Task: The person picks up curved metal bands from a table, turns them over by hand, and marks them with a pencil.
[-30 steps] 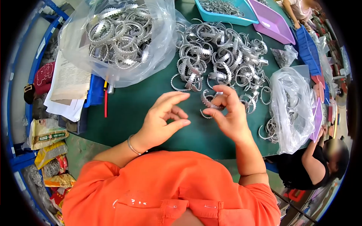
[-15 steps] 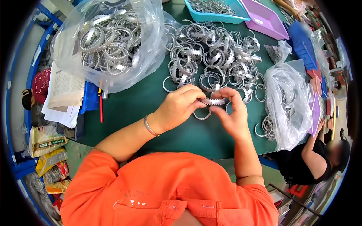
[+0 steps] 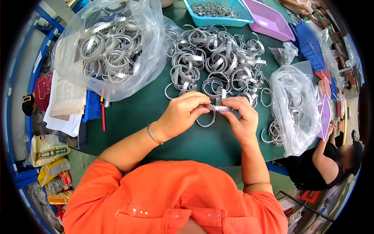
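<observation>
A silvery toothed metal ring (image 3: 220, 108), seen edge-on, is held level between my two hands above the green table. My left hand (image 3: 184, 114) is closed, pinching the ring's left end between thumb and fingers. At the right end, my right hand (image 3: 243, 119) is also closed on it with thumb and forefinger. Just below lies a loose ring (image 3: 205, 126) on the table, its upper part hidden by the held one. Beyond my fingers spreads a heap of similar rings (image 3: 218, 64).
A large clear bag (image 3: 154, 74) full of rings stands at left, beside papers (image 3: 68, 95) and a red pen (image 3: 103, 117). On the right lies another plastic bag (image 3: 294, 128) with rings. Turquoise (image 3: 222, 21) and purple trays (image 3: 269, 23) stand behind. A person (image 3: 315, 163) sits at right.
My right thumb and forefinger have closed in on the right end of the ring. My left hand keeps its pinch. The whole view has shifted slightly.
</observation>
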Demonstrator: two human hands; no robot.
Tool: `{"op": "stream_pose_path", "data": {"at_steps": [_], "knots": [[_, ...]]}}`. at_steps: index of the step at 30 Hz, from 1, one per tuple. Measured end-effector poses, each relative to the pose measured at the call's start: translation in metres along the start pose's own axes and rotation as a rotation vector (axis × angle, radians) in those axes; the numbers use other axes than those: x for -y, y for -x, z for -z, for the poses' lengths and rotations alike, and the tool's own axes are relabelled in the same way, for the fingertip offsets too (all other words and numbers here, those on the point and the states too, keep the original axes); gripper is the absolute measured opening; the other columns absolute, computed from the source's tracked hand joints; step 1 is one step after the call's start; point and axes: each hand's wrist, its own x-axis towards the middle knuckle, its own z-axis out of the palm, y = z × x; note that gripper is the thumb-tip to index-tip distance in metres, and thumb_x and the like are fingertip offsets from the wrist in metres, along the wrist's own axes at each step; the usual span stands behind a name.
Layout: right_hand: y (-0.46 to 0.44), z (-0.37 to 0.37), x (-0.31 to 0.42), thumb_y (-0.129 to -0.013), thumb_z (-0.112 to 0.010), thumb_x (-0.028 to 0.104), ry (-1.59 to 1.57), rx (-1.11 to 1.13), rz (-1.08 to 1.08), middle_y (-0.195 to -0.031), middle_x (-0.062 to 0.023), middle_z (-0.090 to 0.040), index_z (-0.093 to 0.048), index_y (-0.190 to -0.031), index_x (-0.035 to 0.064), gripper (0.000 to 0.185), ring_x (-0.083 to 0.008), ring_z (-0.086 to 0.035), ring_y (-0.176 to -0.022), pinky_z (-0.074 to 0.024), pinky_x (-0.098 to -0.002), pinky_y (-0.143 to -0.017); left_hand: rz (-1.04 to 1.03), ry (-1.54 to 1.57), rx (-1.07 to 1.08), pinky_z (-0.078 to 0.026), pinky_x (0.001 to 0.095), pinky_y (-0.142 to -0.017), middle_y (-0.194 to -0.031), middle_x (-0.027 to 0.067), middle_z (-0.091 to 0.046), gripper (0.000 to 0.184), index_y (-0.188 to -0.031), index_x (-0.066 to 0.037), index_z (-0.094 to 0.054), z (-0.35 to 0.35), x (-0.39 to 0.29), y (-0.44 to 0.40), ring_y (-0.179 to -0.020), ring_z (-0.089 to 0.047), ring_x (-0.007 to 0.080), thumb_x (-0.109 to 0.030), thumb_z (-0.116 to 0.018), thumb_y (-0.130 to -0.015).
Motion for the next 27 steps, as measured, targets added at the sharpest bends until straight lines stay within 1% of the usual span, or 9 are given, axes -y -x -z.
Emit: {"op": "stream_pose_path", "data": {"at_steps": [4,6,8,12,14,16,21,24,27], "knots": [[-0.009,0.008,-0.003,-0.062,-0.073,0.0,0.325,-0.294,-0.057,-0.079,-0.0097,-0.063,-0.063,-0.083,0.0008,0.024,-0.0241,-0.059,-0.076,-0.047,-0.0311,-0.068,0.204,0.108,-0.038,-0.053,0.0259,-0.066,-0.115,0.0127,-0.054,0.043,-0.112,-0.001,-0.056,0.001,-0.009,0.009,-0.08,-0.063,0.0164,0.006,-0.066,-0.071],[-0.015,0.017,-0.019,-0.062,-0.074,0.003,0.452,-0.373,-0.111,-0.075,-0.0093,-0.061,-0.063,-0.084,0.0017,0.025,-0.0245,-0.057,-0.072,-0.0458,-0.0325,-0.064,0.248,0.061,0.141,-0.051,0.0293,-0.071,-0.115,0.0129,-0.053,0.042,-0.11,-0.001,-0.056,0.008,-0.012,0.016,-0.088,-0.061,0.0211,-0.003,-0.07,-0.071],[-0.024,0.018,-0.026,-0.066,-0.073,0.004,0.511,-0.148,0.184,-0.072,-0.0088,-0.058,-0.062,-0.087,0.002,0.023,-0.0228,-0.052,-0.063,-0.0419,-0.0311,-0.055,-0.004,-0.151,0.181,-0.047,0.0331,-0.078,-0.113,0.0133,-0.054,0.043,-0.107,-0.003,-0.057,0.002,0.001,0.03,-0.093,-0.057,0.0262,-0.013,-0.072,-0.069],[-0.07,0.035,0.01,-0.072,-0.068,0.0,0.335,-0.542,0.175,-0.068,-0.0083,-0.056,-0.062,-0.087,-0.0006,0.016,-0.0163,-0.049,-0.055,-0.0395,-0.0258,-0.05,-0.04,-0.18,0.321,-0.044,0.0356,-0.077,-0.101,0.01,-0.051,0.034,-0.093,-0.004,-0.058,-0.003,0.0,0.037,-0.087,-0.051,0.0293,-0.014,-0.073,-0.064],[-0.098,0.037,0.024,-0.072,-0.069,0.004,0.363,-0.284,0.215,-0.066,-0.0077,-0.056,-0.064,-0.087,-0.0004,0.017,-0.0148,-0.05,-0.054,-0.0396,-0.0254,-0.051,-0.011,-0.193,0.35,-0.044,0.0352,-0.072,-0.091,0.0087,-0.051,0.026,-0.082,-0.004,-0.057,-0.008,0.002,0.04,-0.082,-0.051,0.0279,-0.011,-0.074,-0.064],[-0.124,0.032,0.013,-0.073,-0.071,0.017,0.265,-0.089,-0.1,-0.066,-0.0084,-0.059,-0.066,-0.088,0.0007,0.023,-0.0134,-0.052,-0.057,-0.0421,-0.025,-0.054,-0.021,-0.167,0.352,-0.044,0.035,-0.07,-0.086,0.0081,-0.05,0.023,-0.078,-0.005,-0.056,-0.007,-0.003,0.044,-0.08,-0.052,0.027,-0.011,-0.073,-0.065],[-0.208,0.04,-0.033,-0.083,-0.063,0.024,-0.191,-0.229,-0.288,-0.076,-0.0031,-0.061,-0.062,-0.102,-0.0005,0.031,-0.0079,-0.054,-0.064,-0.0428,-0.0204,-0.055,-0.033,-0.067,0.227,-0.044,0.0339,-0.064,-0.074,0.0081,-0.051,0.02,-0.071,-0.005,-0.054,0.008,-0.01,0.046,-0.071,-0.053,0.0254,-0.014,-0.071,-0.069],[-0.204,0.025,-0.02,-0.086,-0.058,0.02,-0.181,-0.293,-0.196,-0.084,-0.0053,-0.062,-0.06,-0.105,0.0003,0.027,-0.0087,-0.056,-0.069,-0.0454,-0.0218,-0.057,0.243,0.165,0.183,-0.043,0.0307,-0.058,-0.074,0.0086,-0.051,0.014,-0.076,-0.004,-0.056,0.028,-0.017,0.048,-0.065,-0.052,0.0222,-0.011,-0.068,-0.075],[-0.15,0.015,0.004,-0.086,-0.054,0.01,-0.224,0.23,-0.225,-0.086,-0.0013,-0.063,-0.063,-0.098,0.0027,0.017,-0.0081,-0.056,-0.074,-0.0456,-0.022,-0.063,0.502,0.699,0.073,-0.044,0.0228,-0.061,-0.079,0.0045,-0.058,0.009,-0.082,-0.002,-0.054,0.035,-0.014,0.061,-0.066,-0.053,0.0097,-0.009,-0.058,-0.086]]}}
